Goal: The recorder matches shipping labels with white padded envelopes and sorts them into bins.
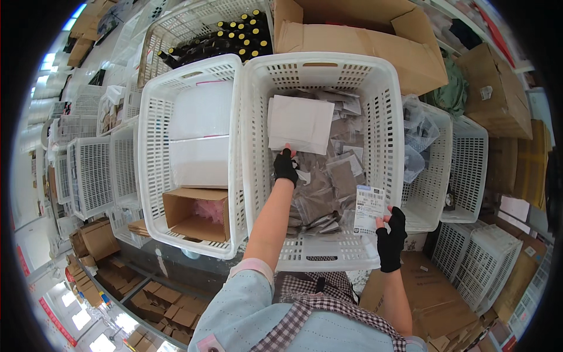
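Observation:
My left hand, in a black fingerless glove, is at the near edge of a flat white package, with a fingertip over that edge; its fingers look closed on it, the rest hidden. The package lies above a white plastic crate of clear bags with brownish-grey contents. Over the crate's right near corner, my right hand, gloved alike, pinches the lower right edge of a white printed label card with a bluish top band and barcodes.
Another white crate at left holds white boxes and an open carton with pink material. Behind stand a crate of dark yellow-capped bottles and a large open cardboard box. More crates are at right.

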Demonstrator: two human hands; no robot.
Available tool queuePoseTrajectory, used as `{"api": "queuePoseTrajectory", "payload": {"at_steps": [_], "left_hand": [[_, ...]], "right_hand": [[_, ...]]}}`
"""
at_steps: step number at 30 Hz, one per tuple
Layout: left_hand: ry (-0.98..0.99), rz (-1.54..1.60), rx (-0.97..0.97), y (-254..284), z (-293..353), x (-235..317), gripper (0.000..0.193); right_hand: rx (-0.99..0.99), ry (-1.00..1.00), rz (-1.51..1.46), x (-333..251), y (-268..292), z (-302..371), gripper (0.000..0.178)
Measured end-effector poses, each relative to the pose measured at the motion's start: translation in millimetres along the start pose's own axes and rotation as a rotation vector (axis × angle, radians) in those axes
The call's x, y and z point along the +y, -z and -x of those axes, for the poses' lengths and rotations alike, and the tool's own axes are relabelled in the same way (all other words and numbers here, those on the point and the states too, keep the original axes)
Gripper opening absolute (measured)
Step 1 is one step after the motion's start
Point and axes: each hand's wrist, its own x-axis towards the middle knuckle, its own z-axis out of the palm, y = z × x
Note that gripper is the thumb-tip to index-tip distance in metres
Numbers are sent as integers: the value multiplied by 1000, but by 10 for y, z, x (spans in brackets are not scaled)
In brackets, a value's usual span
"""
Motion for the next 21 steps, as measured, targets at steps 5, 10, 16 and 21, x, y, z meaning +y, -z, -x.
{"api": "queuePoseTrajectory", "payload": {"at_steps": [5, 10, 16, 21], "left_hand": [[40, -139, 214, 91, -75, 180, 29], [-17, 214, -200, 81, 1071, 664, 30], [137, 516, -328, 931, 2025, 1041, 27], [79, -237, -1064, 1718, 2583, 11, 26]], "right_hand": [[-11, -44, 2, 114, -12, 95, 24], [35, -264, -136, 182, 91, 146, 33], [-427, -471, -746, -237, -8, 21, 30], [-707, -701, -1501, -802, -160, 243, 17]]}}
